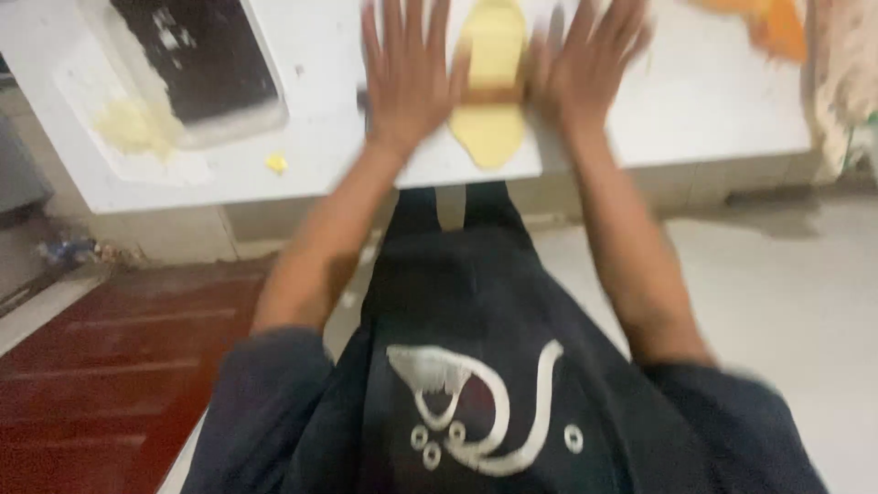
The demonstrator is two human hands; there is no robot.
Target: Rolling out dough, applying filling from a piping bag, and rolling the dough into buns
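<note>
A long oval sheet of pale yellow dough (491, 137) lies on the white counter (302, 155) close to its front edge. A rolling pin (495, 93) crosses the dough, mostly hidden under my palms. My left hand (407, 73) presses flat on the pin's left end with its fingers spread. On the pin's right end my right hand (590, 69) rests the same way, fingers apart. The picture is blurred by motion.
A black tray (197, 55) sits at the back left of the counter, with a lump of yellow dough (128, 126) beside it and a small scrap (276, 164) nearer. Orange material (777, 23) lies at the far right. Below are dark red floor tiles (101, 366).
</note>
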